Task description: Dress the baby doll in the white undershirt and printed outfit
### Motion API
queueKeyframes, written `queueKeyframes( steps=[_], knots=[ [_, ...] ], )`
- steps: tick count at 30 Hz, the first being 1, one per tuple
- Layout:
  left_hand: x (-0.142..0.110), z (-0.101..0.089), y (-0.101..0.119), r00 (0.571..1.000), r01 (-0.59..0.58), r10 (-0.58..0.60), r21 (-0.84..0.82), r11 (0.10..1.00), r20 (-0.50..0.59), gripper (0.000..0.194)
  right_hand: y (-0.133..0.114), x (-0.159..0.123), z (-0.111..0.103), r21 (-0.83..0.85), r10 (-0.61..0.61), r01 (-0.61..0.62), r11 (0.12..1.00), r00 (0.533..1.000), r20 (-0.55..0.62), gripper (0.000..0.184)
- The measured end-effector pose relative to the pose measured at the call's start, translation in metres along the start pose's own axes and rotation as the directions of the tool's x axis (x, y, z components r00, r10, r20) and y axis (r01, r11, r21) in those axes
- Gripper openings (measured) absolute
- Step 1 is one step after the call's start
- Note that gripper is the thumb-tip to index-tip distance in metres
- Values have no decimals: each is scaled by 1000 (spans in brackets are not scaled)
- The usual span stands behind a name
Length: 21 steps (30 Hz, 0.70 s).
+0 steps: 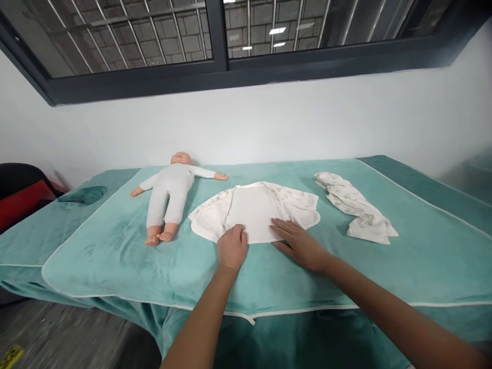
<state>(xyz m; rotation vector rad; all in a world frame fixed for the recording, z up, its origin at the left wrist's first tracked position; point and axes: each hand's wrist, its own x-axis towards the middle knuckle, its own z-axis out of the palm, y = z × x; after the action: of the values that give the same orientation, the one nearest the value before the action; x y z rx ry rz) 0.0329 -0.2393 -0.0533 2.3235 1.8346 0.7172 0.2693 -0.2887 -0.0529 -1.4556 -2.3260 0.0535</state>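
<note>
A small white baby jacket (255, 207) lies spread open on the teal blanket (115, 246). My left hand (231, 247) rests at its near hem with the fingers curled onto the cloth edge. My right hand (298, 242) lies flat, fingers stretched out, on the jacket's lower right part. A baby doll (169, 192) in white clothing lies on its back to the left of the jacket. A crumpled white patterned garment (355, 207) lies to the right.
The blanket covers a table whose near edge runs across the bottom. A white wall and dark-framed window stand behind. A folded teal cloth (86, 195) sits at far left, and a red and black object (21, 192) lies beyond the table's left end.
</note>
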Motion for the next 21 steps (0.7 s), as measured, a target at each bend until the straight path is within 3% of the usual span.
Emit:
queueKeyframes(
  steps=[5, 9, 13, 17, 21],
  knots=[
    [0, 0, -1, 1000, -2, 2, 15, 1000, -4, 24, 35, -21, -21, -45, -8, 4, 999, 996, -91, 34],
    [1, -1, 1, 1000, 4, -5, 31, 1000, 10, 24, 59, -19, -31, -133, -32, 23, 991, 997, -67, 27],
    [1, -4, 3, 1000, 20, -21, 25, 999, 23, 24, 67, -13, -36, -227, -54, 46, 973, 998, -29, 24],
    [1, -6, 4, 999, 34, -35, 20, 999, 38, 24, 71, -20, -37, -303, -44, 15, 953, 995, -89, 26],
    [3, -4, 3, 998, 43, -44, 23, 999, 38, 24, 76, -31, -36, -277, -29, -2, 961, 994, -109, 28]
  ],
)
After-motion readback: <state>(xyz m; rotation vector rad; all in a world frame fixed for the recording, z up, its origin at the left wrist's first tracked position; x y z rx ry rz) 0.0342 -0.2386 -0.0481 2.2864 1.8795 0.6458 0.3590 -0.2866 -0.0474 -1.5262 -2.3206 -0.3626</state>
